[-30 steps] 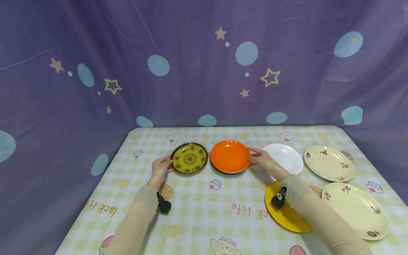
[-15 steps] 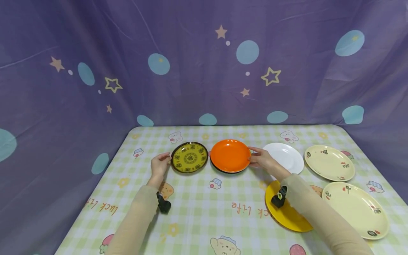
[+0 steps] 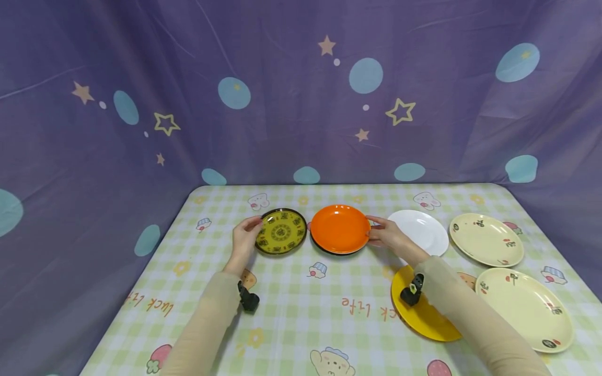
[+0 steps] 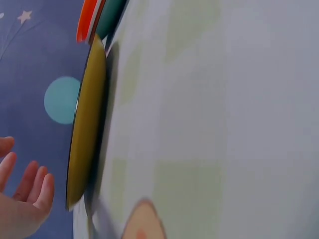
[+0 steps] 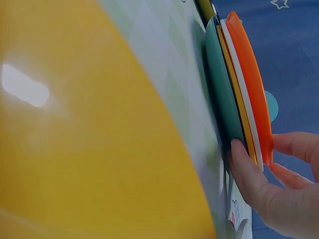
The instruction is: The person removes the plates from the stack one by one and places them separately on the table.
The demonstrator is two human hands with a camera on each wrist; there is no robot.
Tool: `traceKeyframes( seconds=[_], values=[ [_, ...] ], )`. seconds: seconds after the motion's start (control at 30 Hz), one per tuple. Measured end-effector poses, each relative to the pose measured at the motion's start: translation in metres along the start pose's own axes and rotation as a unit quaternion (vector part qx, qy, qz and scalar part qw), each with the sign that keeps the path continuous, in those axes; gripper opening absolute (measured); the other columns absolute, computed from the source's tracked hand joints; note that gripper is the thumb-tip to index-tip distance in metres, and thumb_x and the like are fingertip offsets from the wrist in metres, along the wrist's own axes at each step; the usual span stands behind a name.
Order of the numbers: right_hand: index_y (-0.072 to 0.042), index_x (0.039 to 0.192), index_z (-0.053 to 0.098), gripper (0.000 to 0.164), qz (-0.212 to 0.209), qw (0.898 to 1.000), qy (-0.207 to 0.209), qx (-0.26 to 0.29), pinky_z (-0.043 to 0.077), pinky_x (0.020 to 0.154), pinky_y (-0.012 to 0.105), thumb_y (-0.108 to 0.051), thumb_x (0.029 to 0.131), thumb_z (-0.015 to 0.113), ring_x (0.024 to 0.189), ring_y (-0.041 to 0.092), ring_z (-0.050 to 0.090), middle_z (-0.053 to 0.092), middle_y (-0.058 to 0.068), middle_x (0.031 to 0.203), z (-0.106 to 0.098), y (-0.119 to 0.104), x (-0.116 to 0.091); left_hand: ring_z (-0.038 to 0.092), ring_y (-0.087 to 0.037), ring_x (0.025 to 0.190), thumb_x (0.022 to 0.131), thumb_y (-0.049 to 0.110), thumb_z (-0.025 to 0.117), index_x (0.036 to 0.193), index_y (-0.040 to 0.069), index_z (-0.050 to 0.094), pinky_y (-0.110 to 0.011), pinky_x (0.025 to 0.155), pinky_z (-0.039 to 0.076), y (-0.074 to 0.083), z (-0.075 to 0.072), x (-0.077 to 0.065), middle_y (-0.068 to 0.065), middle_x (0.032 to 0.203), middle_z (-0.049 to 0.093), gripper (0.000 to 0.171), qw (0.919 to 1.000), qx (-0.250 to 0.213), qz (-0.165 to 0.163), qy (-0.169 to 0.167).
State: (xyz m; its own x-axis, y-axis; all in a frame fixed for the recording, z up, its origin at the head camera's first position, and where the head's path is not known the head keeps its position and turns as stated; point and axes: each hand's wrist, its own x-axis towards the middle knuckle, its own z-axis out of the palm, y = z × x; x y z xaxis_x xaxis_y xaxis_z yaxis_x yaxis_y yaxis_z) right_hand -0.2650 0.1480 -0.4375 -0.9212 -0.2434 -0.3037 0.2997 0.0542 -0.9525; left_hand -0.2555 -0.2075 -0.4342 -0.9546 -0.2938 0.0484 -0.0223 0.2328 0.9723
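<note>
An olive-green plate [image 3: 281, 232] with dark patterns lies on the tablecloth. At its left rim is my left hand [image 3: 245, 237], which holds nothing; in the left wrist view its loose, bent fingers [image 4: 42, 186] show apart from the plate. To the right sits a stack topped by an orange plate [image 3: 340, 230]. Under that, the right wrist view shows a white plate [image 5: 243, 89], a yellow edge [image 5: 240, 97] and a teal plate [image 5: 223, 89]. My right hand [image 3: 389, 236] grips the stack's right edge, with digits low on the teal side and at the orange rim.
Right of the stack lie a white plate [image 3: 425, 230], a yellow plate [image 3: 423, 313] partly under my right forearm, and two cream plates, the far one [image 3: 486, 240] and the near one [image 3: 522, 308]. A purple curtain [image 3: 291, 141] hangs behind the table.
My left hand has come off the olive-green plate's left edge, then moved right and slightly up, over its rim. The right hand and the stack stay in place.
</note>
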Motion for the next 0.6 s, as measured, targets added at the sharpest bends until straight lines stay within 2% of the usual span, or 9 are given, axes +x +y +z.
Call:
traceKeyframes(
  seconds=[0.17, 0.23, 0.33, 0.43, 0.47, 0.6],
  values=[
    [-0.003, 0.138, 0.027, 0.060, -0.010, 1.000, -0.005, 0.000, 0.046, 0.086, 0.040, 0.006, 0.084, 0.051, 0.080, 0.015, 0.058, 0.039, 0.029, 0.120, -0.003, 0.003, 0.002, 0.051, -0.021, 0.096, 0.085, 0.009, 0.057, 0.113, -0.001, 0.057, -0.031, 0.084, 0.045, 0.002, 0.011, -0.003, -0.016, 0.111, 0.057, 0.030, 0.9991, 0.008, 0.004, -0.040],
    [-0.006, 0.137, 0.033, 0.060, -0.028, 0.999, -0.024, 0.018, 0.049, 0.081, 0.038, 0.004, 0.082, 0.056, 0.079, 0.017, 0.059, 0.044, 0.027, 0.114, -0.009, 0.010, 0.009, 0.051, -0.022, 0.096, 0.085, 0.010, 0.057, 0.114, -0.001, 0.056, -0.034, 0.084, 0.045, 0.003, 0.014, -0.005, -0.016, 0.110, 0.057, 0.031, 0.9981, 0.009, 0.002, -0.061],
    [-0.007, 0.136, 0.035, 0.061, -0.033, 0.999, -0.032, 0.025, 0.050, 0.079, 0.037, 0.002, 0.081, 0.059, 0.080, 0.019, 0.059, 0.045, 0.026, 0.112, -0.010, 0.012, 0.011, 0.051, -0.024, 0.096, 0.085, 0.010, 0.057, 0.116, -0.001, 0.055, -0.038, 0.085, 0.045, 0.004, 0.020, -0.008, -0.017, 0.109, 0.057, 0.033, 0.9963, 0.011, 0.004, -0.086],
    [-0.006, 0.137, 0.033, 0.060, -0.026, 0.999, -0.023, 0.017, 0.049, 0.081, 0.038, 0.004, 0.082, 0.056, 0.080, 0.017, 0.059, 0.043, 0.028, 0.115, -0.009, 0.011, 0.011, 0.053, -0.026, 0.096, 0.084, 0.008, 0.057, 0.117, -0.002, 0.054, -0.038, 0.085, 0.046, 0.006, 0.025, -0.009, -0.018, 0.108, 0.058, 0.034, 0.9951, 0.005, 0.004, -0.099],
    [-0.003, 0.138, 0.028, 0.061, -0.012, 1.000, -0.008, 0.002, 0.047, 0.084, 0.039, 0.005, 0.083, 0.053, 0.081, 0.016, 0.059, 0.040, 0.028, 0.119, -0.004, 0.006, 0.005, 0.054, -0.027, 0.096, 0.084, 0.007, 0.057, 0.117, -0.003, 0.054, -0.038, 0.085, 0.046, 0.006, 0.028, -0.010, -0.018, 0.108, 0.058, 0.034, 0.9948, 0.000, 0.003, -0.102],
    [-0.002, 0.139, 0.024, 0.060, -0.003, 1.000, -0.002, 0.001, 0.044, 0.088, 0.042, 0.008, 0.085, 0.048, 0.077, 0.012, 0.058, 0.037, 0.028, 0.121, -0.002, 0.002, 0.001, 0.056, -0.029, 0.094, 0.083, 0.004, 0.058, 0.116, -0.004, 0.055, -0.037, 0.083, 0.048, 0.006, 0.036, -0.010, -0.019, 0.106, 0.059, 0.034, 0.9939, -0.014, 0.003, -0.109]
  ],
)
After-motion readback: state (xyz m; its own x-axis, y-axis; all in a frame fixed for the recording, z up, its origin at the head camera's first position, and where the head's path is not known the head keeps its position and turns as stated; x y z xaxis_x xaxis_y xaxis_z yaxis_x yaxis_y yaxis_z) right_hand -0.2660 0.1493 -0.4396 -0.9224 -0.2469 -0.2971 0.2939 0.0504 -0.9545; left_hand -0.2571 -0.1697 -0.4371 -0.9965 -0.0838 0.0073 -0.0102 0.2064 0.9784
